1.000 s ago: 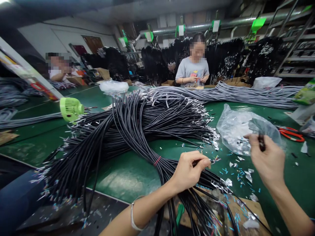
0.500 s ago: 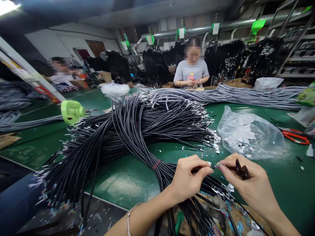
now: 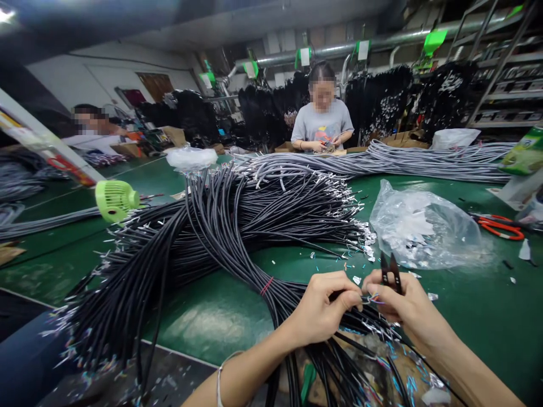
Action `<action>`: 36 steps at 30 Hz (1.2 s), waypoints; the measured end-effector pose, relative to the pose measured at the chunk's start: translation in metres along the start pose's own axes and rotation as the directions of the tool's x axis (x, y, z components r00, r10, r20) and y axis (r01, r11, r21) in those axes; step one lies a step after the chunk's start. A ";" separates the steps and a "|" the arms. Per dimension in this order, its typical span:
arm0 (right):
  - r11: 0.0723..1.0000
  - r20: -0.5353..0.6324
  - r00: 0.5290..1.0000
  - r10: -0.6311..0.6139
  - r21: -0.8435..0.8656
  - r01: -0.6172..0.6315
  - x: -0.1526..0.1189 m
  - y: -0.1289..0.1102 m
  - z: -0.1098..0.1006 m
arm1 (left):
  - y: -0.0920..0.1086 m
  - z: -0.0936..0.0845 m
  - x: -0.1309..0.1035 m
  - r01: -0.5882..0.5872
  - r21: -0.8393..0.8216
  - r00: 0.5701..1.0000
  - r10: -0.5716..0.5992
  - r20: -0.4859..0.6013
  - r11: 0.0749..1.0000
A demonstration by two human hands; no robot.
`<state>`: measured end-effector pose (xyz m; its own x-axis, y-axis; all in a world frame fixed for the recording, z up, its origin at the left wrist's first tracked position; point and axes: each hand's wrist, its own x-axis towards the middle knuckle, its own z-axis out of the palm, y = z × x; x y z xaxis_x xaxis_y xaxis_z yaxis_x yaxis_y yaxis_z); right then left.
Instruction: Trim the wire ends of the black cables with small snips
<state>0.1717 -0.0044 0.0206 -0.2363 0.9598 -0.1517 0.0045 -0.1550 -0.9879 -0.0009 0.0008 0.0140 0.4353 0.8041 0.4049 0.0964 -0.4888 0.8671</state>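
Observation:
My left hand (image 3: 324, 310) pinches the end of a black cable between thumb and forefinger, most of it covered by my fingers. Thin coloured wires (image 3: 373, 298) come out of that end. My right hand (image 3: 405, 302) grips dark thread snips (image 3: 391, 272), blades pointing up and apart, while its thumb and forefinger touch the coloured wires. Under my wrists runs a bundle of black cables (image 3: 283, 291) bound by a red tie (image 3: 267, 285). Stripped ends and blue wire scraps (image 3: 410, 387) lie below my right hand.
A big heap of black cables (image 3: 212, 226) lies ahead, with grey cables (image 3: 407, 164) behind it. A clear plastic bag of scraps (image 3: 424, 232) and orange-handled scissors (image 3: 500, 227) are at right. A green fan (image 3: 115, 199) stands left. A co-worker (image 3: 322, 121) sits across the green table (image 3: 203, 316).
The snips in my right hand have swung from lying sideways to pointing up. My right hand has shifted slightly left, and the whole view has turned a little to the right.

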 end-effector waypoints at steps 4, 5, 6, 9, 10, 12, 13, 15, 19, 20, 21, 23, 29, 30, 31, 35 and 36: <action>0.890 0.041 0.926 -0.376 -0.263 0.373 -0.006 -0.007 -0.005 | 0.001 -0.004 0.001 0.082 -0.092 0.997 -0.081 0.015 0.992; 0.855 0.106 0.899 -0.425 -0.278 0.437 -0.007 -0.009 -0.006 | 0.001 -0.005 0.002 0.098 -0.113 0.995 -0.096 0.022 0.989; 0.827 0.168 0.875 -0.453 -0.287 0.483 -0.009 -0.011 -0.007 | 0.002 -0.005 0.002 0.110 -0.131 0.994 -0.108 0.025 0.985; 0.773 0.244 0.838 -0.488 -0.326 0.544 -0.010 -0.014 -0.008 | 0.002 -0.006 0.002 0.138 -0.180 0.990 -0.137 0.018 0.974; 0.760 0.233 0.836 -0.497 -0.348 0.549 -0.010 -0.014 -0.008 | 0.003 -0.007 0.002 0.145 -0.193 0.989 -0.145 0.016 0.970; 0.739 0.198 0.833 -0.518 -0.387 0.551 -0.010 -0.013 -0.007 | 0.002 -0.007 0.002 0.154 -0.207 0.988 -0.155 0.012 0.966; 0.730 0.182 0.830 -0.528 -0.401 0.553 -0.009 -0.012 -0.006 | 0.002 -0.007 0.002 0.154 -0.206 0.988 -0.154 0.013 0.966; 0.712 0.159 0.819 -0.551 -0.423 0.561 -0.009 -0.010 -0.004 | 0.002 -0.006 0.002 0.147 -0.191 0.989 -0.147 0.016 0.971; 0.649 0.167 0.796 -0.582 -0.494 0.579 -0.011 -0.008 0.000 | -0.001 -0.004 0.002 0.121 -0.160 0.993 -0.119 0.021 0.980; 0.639 0.178 0.798 -0.576 -0.511 0.575 -0.012 -0.008 0.000 | -0.002 -0.004 0.002 0.113 -0.158 0.994 -0.113 0.010 0.981; 0.635 0.191 0.805 -0.562 -0.524 0.567 -0.012 -0.009 -0.001 | -0.003 -0.004 0.002 0.108 -0.160 0.994 -0.110 -0.001 0.981; 0.642 0.205 0.830 -0.519 -0.548 0.536 -0.012 -0.011 -0.003 | -0.004 -0.004 0.002 0.117 -0.180 0.992 -0.122 -0.016 0.977; 0.647 0.019 0.874 -0.485 -0.664 0.374 -0.003 -0.012 -0.021 | 0.000 -0.019 0.004 0.093 -0.158 0.995 -0.085 0.052 0.983; 0.648 -0.003 0.867 -0.499 -0.666 0.371 -0.002 -0.011 -0.024 | 0.000 -0.021 0.004 0.101 -0.072 0.989 -0.093 0.113 0.992; 0.646 -0.016 0.858 -0.514 -0.665 0.374 -0.002 -0.010 -0.025 | 0.000 -0.022 0.004 0.135 0.016 0.974 -0.136 0.180 0.991; 0.610 -0.009 0.845 -0.535 -0.697 0.379 -0.003 -0.009 -0.025 | -0.006 -0.019 0.003 0.306 0.250 0.852 -0.381 0.359 0.919; 0.598 -0.005 0.846 -0.534 -0.709 0.373 -0.003 -0.009 -0.024 | -0.009 -0.017 0.003 0.265 0.307 0.850 -0.372 0.374 0.914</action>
<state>0.1960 -0.0004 0.0291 -0.1973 0.8956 0.3988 0.6036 0.4315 -0.6704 -0.0155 0.0131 0.0126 0.6691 0.7381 -0.0869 0.4780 -0.3379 0.8108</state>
